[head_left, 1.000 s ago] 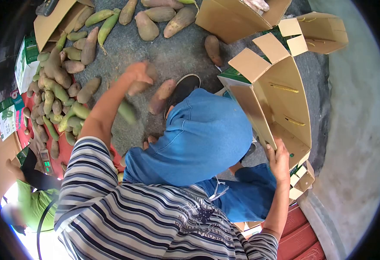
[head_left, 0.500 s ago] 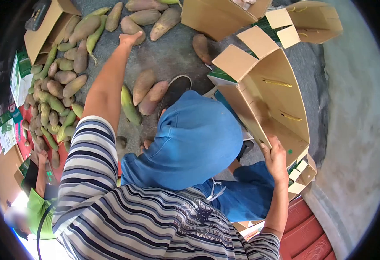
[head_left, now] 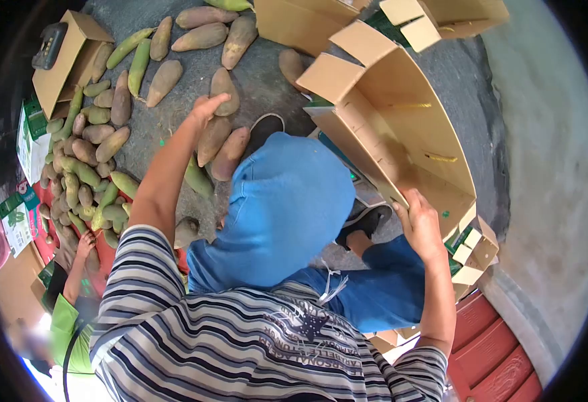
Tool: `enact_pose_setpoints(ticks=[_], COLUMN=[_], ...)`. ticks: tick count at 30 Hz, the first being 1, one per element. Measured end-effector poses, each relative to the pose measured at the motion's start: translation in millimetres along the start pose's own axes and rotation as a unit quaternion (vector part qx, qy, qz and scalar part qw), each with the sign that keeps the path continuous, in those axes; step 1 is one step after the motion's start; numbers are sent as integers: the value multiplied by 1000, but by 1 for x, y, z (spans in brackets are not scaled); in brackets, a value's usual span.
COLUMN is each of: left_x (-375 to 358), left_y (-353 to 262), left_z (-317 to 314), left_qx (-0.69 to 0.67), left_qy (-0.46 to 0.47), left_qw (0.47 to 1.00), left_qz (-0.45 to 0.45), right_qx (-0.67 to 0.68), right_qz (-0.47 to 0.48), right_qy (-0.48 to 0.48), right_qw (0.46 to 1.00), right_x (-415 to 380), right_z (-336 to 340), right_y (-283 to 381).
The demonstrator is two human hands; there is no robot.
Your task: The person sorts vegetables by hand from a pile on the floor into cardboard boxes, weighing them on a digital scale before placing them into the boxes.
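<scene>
My left hand [head_left: 208, 107] is closed on a brown tapered root [head_left: 224, 87], just beyond two similar roots [head_left: 213, 141] lying beside a dark shoe [head_left: 267, 127]. My right hand [head_left: 418, 218] grips the near side edge of an open cardboard box [head_left: 411, 127] with yellow cord handles. No root shows inside the visible part of this box. A rounded form in blue cloth [head_left: 294, 201] fills the middle, between my arms, and hides part of the floor.
Many brown and green roots [head_left: 83, 151] are heaped at the left, with others spread along the top. More cardboard boxes [head_left: 300, 23] stand at the top and lower right. A person in a green shirt [head_left: 66, 328] reaches toward the heap at lower left.
My left hand has drawn the brown root closer, bringing it beside the two roots near the shoe. My right hand still holds the box. The view has shifted slightly.
</scene>
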State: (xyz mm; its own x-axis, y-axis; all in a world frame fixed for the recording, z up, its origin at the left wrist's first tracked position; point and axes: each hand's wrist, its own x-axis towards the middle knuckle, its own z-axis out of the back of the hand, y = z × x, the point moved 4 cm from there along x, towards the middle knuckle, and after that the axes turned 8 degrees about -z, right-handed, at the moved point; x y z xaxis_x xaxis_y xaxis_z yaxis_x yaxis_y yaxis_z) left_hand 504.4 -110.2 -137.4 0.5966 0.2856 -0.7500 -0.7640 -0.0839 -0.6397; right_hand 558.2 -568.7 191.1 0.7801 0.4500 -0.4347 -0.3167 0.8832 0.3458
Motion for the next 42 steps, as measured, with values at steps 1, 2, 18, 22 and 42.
enact_pose_setpoints(ticks=[1,2,18,22,42], left_x=[-16,-37,-283,-246,-113], left_y=[-8,-27,-296,-270,75], left_z=[-4,-7,-200,-249,-72], left_qx=[-21,-42,210,290,612], left_qy=[-10,-20,152,245,26], left_qw=[1000,999,645,681,776], left_qz=[-14,-29,-719,-626,-147], right_qx=[-8,-16,-91,-106,-73], right_qz=[3,6,43,76,86], right_qy=[1,2,2,-32,-34], right_qw=[1000,1000,995,991,993], right_x=[-1,-1,-2,-4,-3], right_z=[0,0,-10,-11,-8], right_y=[1,2,-17,-18,-24])
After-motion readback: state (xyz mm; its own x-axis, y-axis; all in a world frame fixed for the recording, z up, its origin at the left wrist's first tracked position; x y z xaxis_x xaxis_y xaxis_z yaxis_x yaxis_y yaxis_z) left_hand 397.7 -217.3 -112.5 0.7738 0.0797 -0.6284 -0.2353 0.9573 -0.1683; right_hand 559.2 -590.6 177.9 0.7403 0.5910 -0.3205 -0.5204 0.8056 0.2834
